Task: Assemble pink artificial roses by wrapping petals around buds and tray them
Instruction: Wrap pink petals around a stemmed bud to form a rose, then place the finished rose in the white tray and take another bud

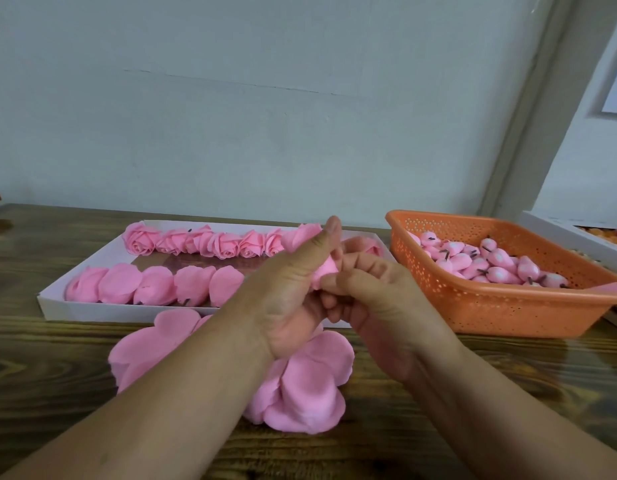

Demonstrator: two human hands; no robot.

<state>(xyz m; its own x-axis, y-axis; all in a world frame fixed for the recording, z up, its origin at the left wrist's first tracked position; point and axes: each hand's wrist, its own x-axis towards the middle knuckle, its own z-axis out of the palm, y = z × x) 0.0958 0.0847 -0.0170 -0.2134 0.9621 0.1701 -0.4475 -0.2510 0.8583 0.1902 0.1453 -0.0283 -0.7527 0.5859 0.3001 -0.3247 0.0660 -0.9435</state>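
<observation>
Both hands meet above the table's middle around one pink rose (326, 270) with a petal sticking up behind my thumb. My left hand (286, 296) grips it from the left, thumb raised along the petal. My right hand (372, 292) pinches it from the right with curled fingers. Beneath my wrists lies a pile of loose pink petals (300, 386). Behind the hands a white tray (57, 301) holds a back row of finished roses (203, 241) and a front row of roses lying on their sides (154, 285).
An orange perforated basket (501, 306) full of pink buds (487, 263) with dark stems stands at the right. Another white box (556, 225) sits at the far right edge. The table is dark wood (50, 368), backed by a pale wall.
</observation>
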